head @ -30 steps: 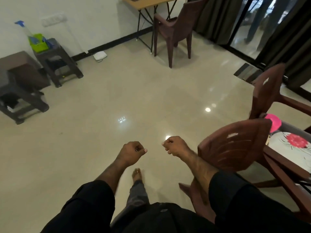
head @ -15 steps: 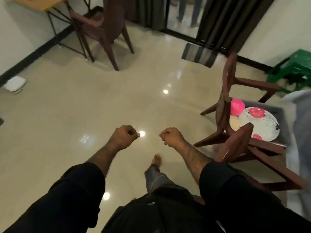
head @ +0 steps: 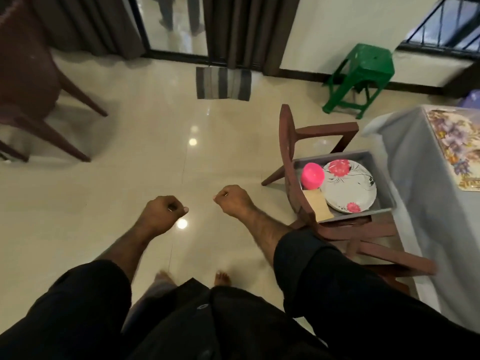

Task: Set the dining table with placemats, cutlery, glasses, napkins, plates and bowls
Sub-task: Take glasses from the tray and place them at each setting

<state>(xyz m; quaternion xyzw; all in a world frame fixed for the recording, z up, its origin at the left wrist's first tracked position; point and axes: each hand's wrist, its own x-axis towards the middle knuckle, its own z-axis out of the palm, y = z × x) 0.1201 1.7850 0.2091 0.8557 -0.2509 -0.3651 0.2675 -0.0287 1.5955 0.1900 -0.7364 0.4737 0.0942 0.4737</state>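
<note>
While one placemat (head: pixel 453 146) is lying on the tabletop (head: pixel 415 162), setting is barely starting.
Left hand (head: pixel 162 213) and right hand (head: pixel 232 200) are curling into empty fists; plates (head: pixel 349 185) and pink cup (head: pixel 312 175) are sitting in a grey tray (head: pixel 381 175) on the chair (head: pixel 288 152).

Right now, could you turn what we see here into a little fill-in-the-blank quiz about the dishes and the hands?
1. The grey tray rests on the seat of a brown ____.
2. Beside the flowered plates in the tray stands a ____ cup.
3. The left hand and right hand are curled into fists and hold ____.
4. The stool by the wall is ____.

Missing words: chair; pink; nothing; green
</note>
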